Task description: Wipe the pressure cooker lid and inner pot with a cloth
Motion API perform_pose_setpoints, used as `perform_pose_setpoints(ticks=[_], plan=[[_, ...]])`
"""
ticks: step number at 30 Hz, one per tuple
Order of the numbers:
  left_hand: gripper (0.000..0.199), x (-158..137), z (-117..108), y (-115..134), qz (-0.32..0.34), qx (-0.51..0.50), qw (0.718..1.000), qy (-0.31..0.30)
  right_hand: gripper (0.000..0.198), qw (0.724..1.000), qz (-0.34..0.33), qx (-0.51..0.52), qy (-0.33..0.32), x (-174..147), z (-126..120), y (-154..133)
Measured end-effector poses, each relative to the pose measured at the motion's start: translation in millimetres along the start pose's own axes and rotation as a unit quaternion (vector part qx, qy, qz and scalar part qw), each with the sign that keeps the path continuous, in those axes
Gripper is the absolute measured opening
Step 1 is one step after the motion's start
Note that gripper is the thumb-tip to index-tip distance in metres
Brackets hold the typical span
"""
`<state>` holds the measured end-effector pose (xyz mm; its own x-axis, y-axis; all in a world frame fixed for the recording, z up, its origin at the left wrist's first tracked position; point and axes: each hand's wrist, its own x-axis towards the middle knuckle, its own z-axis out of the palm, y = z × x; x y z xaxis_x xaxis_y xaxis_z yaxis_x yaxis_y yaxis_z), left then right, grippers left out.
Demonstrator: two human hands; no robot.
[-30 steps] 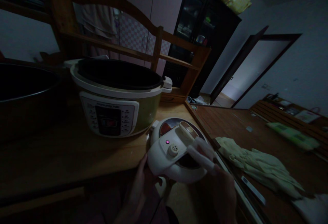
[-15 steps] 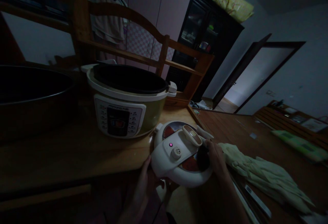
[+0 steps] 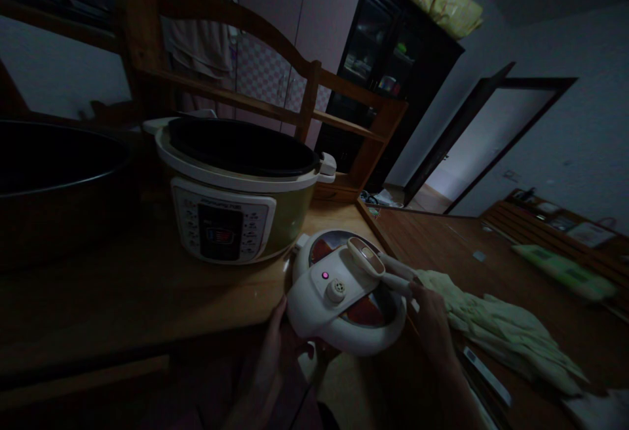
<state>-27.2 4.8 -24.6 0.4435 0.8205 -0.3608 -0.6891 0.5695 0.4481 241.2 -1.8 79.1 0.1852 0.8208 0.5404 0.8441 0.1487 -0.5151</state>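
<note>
A white pressure-cooker lid [image 3: 314,312] with a handle, a valve and a pink-lit button lies tilted at the desk's front edge. My left hand [image 3: 272,351] grips its near left rim, thumb on top and the other fingers mostly hidden below. On the far right side, my right hand [image 3: 425,305] is closed around a pale, folded cloth [image 3: 397,282], whose ends reach over the lid beside the handle. Behind the lid stands the green and white electric pressure cooker [image 3: 295,217], uncovered, with a dark inner pot [image 3: 246,148].
A large dark pot [image 3: 59,200] stands at the left on the wooden desk [image 3: 221,299]. Behind rises a wooden shelf frame [image 3: 309,99]. To the right are a wooden platform [image 3: 417,233], a pale green garment [image 3: 496,318] and a white remote-like object [image 3: 486,376].
My right hand has moved outward to the right, off the lid's dark window, drawing the cloth towards the rim. My left hand keeps its hold on the lid. The view has shifted slightly.
</note>
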Motion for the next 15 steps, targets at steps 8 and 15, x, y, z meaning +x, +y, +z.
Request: perform_pose_setpoints(ticks=[8,15], plan=[[0.057,-4.1,4.3,2.4,-0.001,-0.022,1.0,0.012,0.03,0.991,-0.08,-0.089,-0.054,89.0,14.4,12.7],[0.067,-1.6,4.7,1.2,0.002,0.007,1.0,0.025,0.034,0.965,-0.154,-0.109,-0.183,87.3,45.0,-11.2]])
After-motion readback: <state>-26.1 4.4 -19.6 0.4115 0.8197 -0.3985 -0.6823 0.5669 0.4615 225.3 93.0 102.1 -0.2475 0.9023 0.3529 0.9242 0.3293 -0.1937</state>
